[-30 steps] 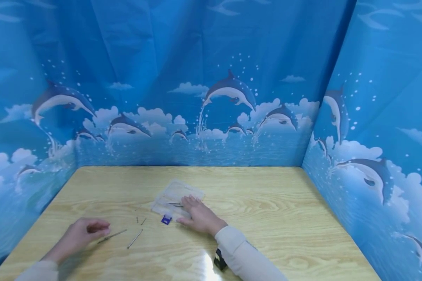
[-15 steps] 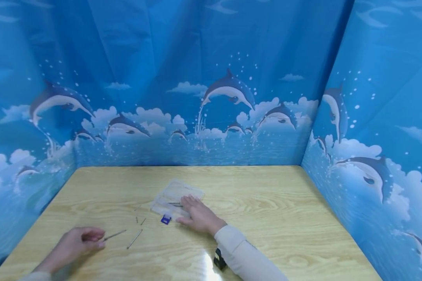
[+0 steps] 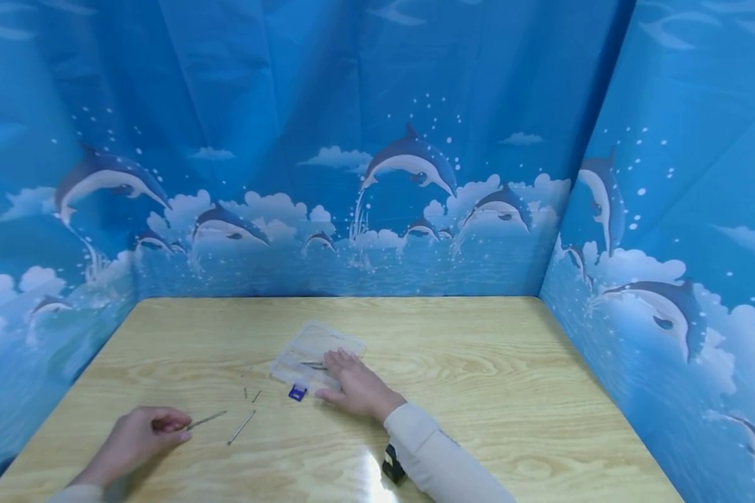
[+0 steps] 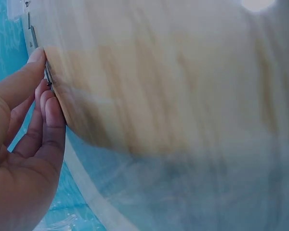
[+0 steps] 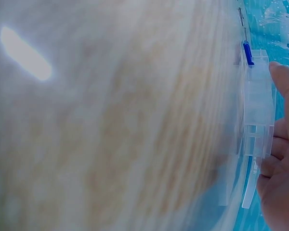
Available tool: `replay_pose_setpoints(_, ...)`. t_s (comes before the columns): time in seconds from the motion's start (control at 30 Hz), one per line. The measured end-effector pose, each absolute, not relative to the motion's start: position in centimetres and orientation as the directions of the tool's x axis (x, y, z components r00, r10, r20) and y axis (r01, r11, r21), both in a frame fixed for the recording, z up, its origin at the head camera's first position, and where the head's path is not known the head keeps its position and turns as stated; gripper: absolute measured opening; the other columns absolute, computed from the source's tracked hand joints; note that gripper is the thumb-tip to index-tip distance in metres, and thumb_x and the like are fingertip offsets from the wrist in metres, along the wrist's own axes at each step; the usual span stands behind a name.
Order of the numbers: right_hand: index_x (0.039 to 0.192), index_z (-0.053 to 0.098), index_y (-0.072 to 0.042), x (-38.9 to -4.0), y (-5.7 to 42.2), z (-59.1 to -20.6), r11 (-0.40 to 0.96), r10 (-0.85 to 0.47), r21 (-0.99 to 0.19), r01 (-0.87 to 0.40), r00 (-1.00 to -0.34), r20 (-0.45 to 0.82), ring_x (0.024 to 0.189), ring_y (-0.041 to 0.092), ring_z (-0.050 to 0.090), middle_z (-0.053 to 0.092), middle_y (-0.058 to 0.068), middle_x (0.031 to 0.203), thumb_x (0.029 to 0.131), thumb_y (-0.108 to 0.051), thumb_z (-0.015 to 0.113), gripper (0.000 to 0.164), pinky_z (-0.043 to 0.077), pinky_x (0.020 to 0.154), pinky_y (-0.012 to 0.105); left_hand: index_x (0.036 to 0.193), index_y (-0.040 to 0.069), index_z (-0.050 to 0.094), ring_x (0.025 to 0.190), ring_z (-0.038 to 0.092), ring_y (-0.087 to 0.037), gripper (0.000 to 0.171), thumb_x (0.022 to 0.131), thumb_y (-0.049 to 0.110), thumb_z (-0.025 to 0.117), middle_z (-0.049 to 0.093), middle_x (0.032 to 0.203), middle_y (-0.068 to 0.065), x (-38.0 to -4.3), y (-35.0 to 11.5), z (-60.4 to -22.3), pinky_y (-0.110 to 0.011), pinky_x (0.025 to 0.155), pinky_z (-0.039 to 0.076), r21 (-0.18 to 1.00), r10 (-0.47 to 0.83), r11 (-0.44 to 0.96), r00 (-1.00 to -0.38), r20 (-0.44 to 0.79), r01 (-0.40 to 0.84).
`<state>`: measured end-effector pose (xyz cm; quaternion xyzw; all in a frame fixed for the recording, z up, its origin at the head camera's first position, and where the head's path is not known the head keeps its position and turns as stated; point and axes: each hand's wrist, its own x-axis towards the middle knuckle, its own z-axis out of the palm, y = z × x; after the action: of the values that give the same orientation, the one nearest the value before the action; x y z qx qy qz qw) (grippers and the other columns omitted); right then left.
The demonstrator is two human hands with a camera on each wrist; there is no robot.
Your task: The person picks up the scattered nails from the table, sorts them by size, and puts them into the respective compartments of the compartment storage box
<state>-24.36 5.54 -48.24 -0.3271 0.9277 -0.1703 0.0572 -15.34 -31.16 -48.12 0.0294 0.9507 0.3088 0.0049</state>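
In the head view my left hand is at the left front of the table, thumb and fingertips pinching the near end of a thin metal tool. The left wrist view shows that dark slim tool between the thumb and the fingers; its exact kind cannot be told. My right hand rests with extended fingers on a clear plastic case, which lies open. Slim metal pieces lie in the case, partly under the fingers. A small blue piece is at the case's near edge.
A second thin metal rod lies right of the left hand's tool. Several tiny metal pieces lie between it and the case. A black object is beside the right sleeve. A dolphin-print curtain borders the wood-grain table.
My left hand has moved slightly down and its fingertips now cover the near end of the thin metal tool. The right hand and the case have stayed in place.
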Motion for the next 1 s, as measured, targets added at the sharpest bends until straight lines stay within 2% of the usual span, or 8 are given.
replay_pose_setpoints(0.33,0.149,0.026,-0.005,-24.50,5.65,-48.44,0.732,-0.625,-0.341,-0.589,-0.781,0.006,0.145,0.026,0.018,0.025,0.013,0.156,0.097,-0.054,0.043,0.074,0.013,0.118,0.037,0.089,0.009,0.074,0.071,0.061,-0.009,0.021,0.073,0.020,0.081,0.070,0.080,0.002,-16.13,-31.10,-47.98,-0.026,0.066,0.051,0.560,0.013,0.828,-0.999,-0.040,-0.012)
replay_pose_setpoints(0.77,0.149,0.026,-0.005,-24.49,5.58,-48.35,0.733,-0.628,-0.340,-0.589,-0.778,-0.004,0.145,0.025,0.018,0.025,0.012,0.156,0.097,-0.054,0.043,0.074,0.013,0.118,0.038,0.087,0.010,0.074,0.079,0.064,-0.018,0.018,0.074,0.022,0.080,0.072,0.085,-0.005,-16.26,-31.16,-47.98,-0.041,0.073,0.053,0.553,0.012,0.833,-0.999,-0.038,-0.011)
replay_pose_setpoints(1.0,0.149,0.026,-0.004,-24.41,5.55,-48.27,0.734,-0.626,-0.343,-0.586,-0.780,-0.005,0.145,0.026,0.018,0.025,0.012,0.156,0.097,-0.054,0.043,0.074,0.013,0.118,0.038,0.085,0.012,0.074,0.081,0.065,-0.021,0.015,0.075,0.021,0.079,0.072,0.087,-0.007,-15.97,-31.15,-47.95,-0.042,0.073,0.053,0.548,0.014,0.837,-1.000,-0.022,0.000)
